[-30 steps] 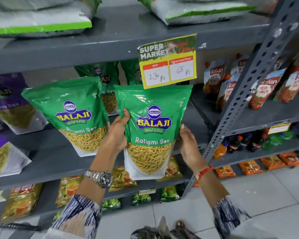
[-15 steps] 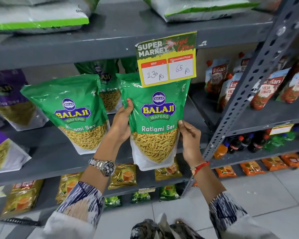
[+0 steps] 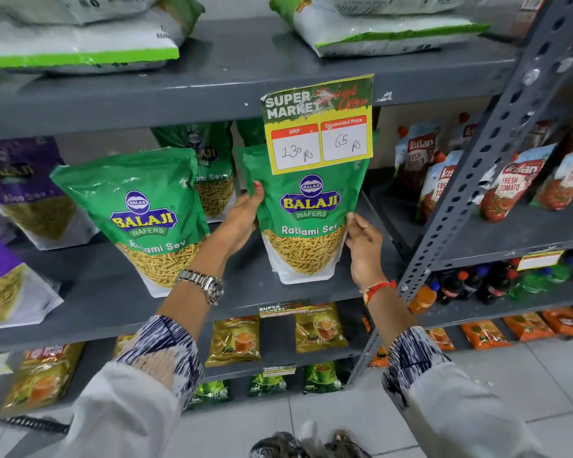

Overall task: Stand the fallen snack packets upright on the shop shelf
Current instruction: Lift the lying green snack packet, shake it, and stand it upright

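A grey metal shop shelf [image 3: 106,292] holds snack packets, seen from above and in front. At far left stand purple foil packets [image 3: 20,186] of sev. Next, to their right, a green foil Balaji Ratlami Sev packet [image 3: 139,213] stands near the shelf's front edge, leaning slightly left, untouched.

Right of it, the left hand [image 3: 242,223], a steel watch on its wrist, grips the left edge of a second green Ratlami Sev packet [image 3: 308,219]; the thumb presses on the front, the other fingers are hidden behind. This packet is upright, its white base resting on or just above the shelf, its top tucked behind a yellow price card [image 3: 318,127] hanging from the shelf above. The right hand [image 3: 364,249], with a red thread at the wrist, pinches the packet's right edge, fingers pressed together.

To do this step well, it seems best to settle the base flat on the shelf, square the packet so its label faces forward, and test that it balances before letting go. More green packets [image 3: 209,166] stand behind. At far right, beyond a perforated grey upright [image 3: 483,173], are red tomato ketchup pouches [image 3: 510,186].
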{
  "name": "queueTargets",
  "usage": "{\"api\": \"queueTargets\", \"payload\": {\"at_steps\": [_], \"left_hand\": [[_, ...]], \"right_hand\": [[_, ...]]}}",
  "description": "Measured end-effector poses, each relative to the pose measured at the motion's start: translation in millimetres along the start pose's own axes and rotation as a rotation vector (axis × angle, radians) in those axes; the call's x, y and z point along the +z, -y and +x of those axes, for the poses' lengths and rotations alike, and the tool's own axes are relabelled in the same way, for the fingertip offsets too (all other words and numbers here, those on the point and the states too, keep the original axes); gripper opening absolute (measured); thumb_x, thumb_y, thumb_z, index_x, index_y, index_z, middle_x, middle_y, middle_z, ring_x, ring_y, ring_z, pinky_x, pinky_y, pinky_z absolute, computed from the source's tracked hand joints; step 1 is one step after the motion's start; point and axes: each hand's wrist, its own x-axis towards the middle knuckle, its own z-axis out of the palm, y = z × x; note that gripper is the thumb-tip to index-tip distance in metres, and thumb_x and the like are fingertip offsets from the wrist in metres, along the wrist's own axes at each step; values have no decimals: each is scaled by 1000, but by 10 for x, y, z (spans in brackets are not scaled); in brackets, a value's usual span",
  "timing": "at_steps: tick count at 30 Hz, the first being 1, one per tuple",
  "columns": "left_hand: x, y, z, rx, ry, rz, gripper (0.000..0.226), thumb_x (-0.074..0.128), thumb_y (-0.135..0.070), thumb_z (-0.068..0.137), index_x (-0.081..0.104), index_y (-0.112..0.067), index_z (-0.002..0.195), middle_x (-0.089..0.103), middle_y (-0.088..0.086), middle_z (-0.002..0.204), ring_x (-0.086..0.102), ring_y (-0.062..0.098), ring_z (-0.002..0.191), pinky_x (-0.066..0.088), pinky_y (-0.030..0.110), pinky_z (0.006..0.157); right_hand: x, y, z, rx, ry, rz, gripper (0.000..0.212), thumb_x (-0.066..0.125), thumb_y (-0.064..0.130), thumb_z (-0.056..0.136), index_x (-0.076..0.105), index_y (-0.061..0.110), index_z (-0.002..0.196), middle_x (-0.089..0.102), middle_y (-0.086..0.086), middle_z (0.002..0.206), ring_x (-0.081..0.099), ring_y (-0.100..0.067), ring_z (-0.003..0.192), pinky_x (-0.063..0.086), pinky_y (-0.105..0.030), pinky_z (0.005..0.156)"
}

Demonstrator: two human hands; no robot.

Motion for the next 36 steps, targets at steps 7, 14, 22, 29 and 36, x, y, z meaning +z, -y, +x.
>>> {"api": "queueTargets", "payload": {"at_steps": [7, 14, 22, 29, 36], "left_hand": [[17, 200, -37, 33, 52, -2, 32, 35, -45, 90, 52, -29, 111, 50, 4, 137, 46, 18, 127, 28, 43, 114], [38, 770, -111, -51, 61, 230, 65, 78, -9, 63, 46, -12, 119, 58, 11, 128, 55, 24, 117, 44, 42, 102], [68, 850, -32, 21, 1, 212, 60, 75, 2, 65, 44, -16, 114, 56, 14, 129, 53, 26, 119, 42, 47, 104], [-39, 1006, -321, 140, -91, 255, 91, 78, -22, 66, 28, -14, 141, 41, 5, 145, 40, 16, 132, 36, 33, 107], [-837, 1043, -1068, 521, -786, 133, 14, 57, -13, 86, 56, -28, 84, 48, 5, 66, 42, 3, 59, 35, 18, 55]], "right_hand": [[-89, -14, -77, 109, 127, -63, 22, 44, 28, 98, 63, 25, 109, 70, 10, 105, 67, -3, 97, 54, -20, 79], [-71, -206, -188, 189, 271, -35, 76, 59, 62, 77, 44, 19, 137, 59, -3, 135, 58, -15, 122, 47, -35, 103], [10, -226, -114, 205, 234, 1, 88, 67, 70, 65, 46, 21, 135, 60, -6, 133, 61, -19, 118, 50, -41, 98], [173, -264, -474, -19, -298, 83, 29, 63, 16, 88, 52, 11, 115, 56, -8, 115, 57, -12, 104, 48, -24, 91], [1147, -547, -1332, -94, -121, 39, 14, 63, 11, 85, 55, 17, 95, 55, 2, 85, 53, 3, 72, 43, -14, 68]]}}
